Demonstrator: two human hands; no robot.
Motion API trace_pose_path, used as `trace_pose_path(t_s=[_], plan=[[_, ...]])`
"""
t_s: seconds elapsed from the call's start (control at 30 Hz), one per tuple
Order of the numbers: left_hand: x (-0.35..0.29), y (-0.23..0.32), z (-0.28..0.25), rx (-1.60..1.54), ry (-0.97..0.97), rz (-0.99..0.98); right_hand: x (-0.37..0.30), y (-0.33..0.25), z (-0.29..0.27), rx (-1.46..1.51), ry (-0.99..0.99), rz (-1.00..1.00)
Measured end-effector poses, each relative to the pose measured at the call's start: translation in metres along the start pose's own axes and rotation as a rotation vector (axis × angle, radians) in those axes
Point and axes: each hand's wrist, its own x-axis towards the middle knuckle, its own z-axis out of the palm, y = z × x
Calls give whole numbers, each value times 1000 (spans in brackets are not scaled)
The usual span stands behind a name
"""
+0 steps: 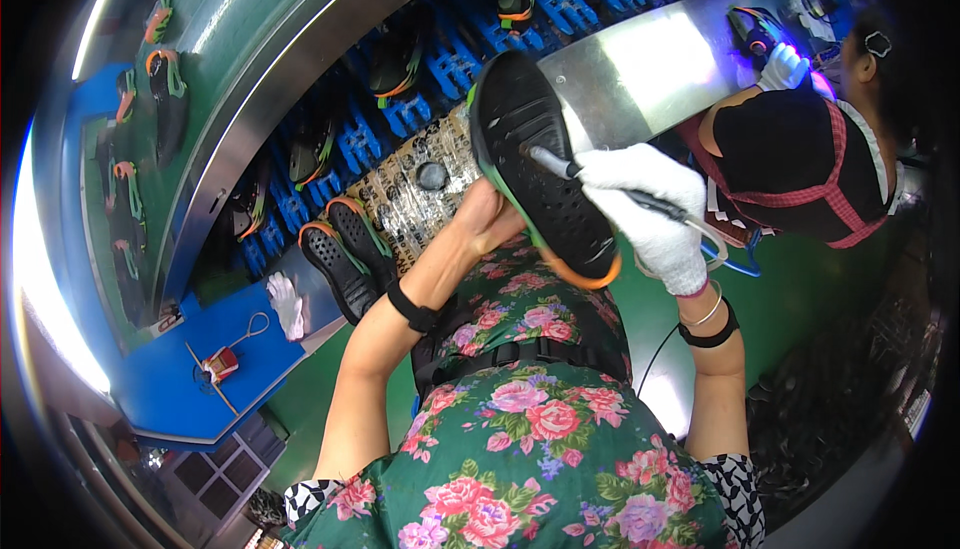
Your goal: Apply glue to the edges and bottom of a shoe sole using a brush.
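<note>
A black shoe (530, 119) with a perforated footbed, a green side edge and an orange rim at its near end is tilted up in front of me. Bare, my left hand (485, 217) grips it by its left edge, with most of the fingers hidden behind it. In a white glove, my right hand (650, 204) is closed round a pen-like tool (555, 162) with a light tip and a cable. That tip is against or just over the footbed. To the left, a pair of similar black shoes (340, 269) rests beside my left forearm.
A tape-covered board (405, 199) lies beyond my left arm. Blue shoe holders (450, 69) line the conveyor, several bearing shoes. More shoes (168, 99) lie on the green belt at far left. A white glove (285, 304) lies on the blue table (170, 369). A co-worker (790, 159) works at right.
</note>
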Motion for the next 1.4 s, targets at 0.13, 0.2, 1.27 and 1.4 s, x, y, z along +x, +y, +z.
trace_pose_path(t_s=[0.13,0.2,1.27,1.4], plan=[[-22,10,-18,329,-32,-112,-1,-8,1,-115,-74,-81],[-32,2,-60,-53,-93,-111,-6,-4,4,-131,-103,-215],[-37,-21,-17,-527,-488,94,18,-46,34,-300,27,-450],[-33,-19,-19,-97,-219,142,9,-45,52,-218,-36,-469]])
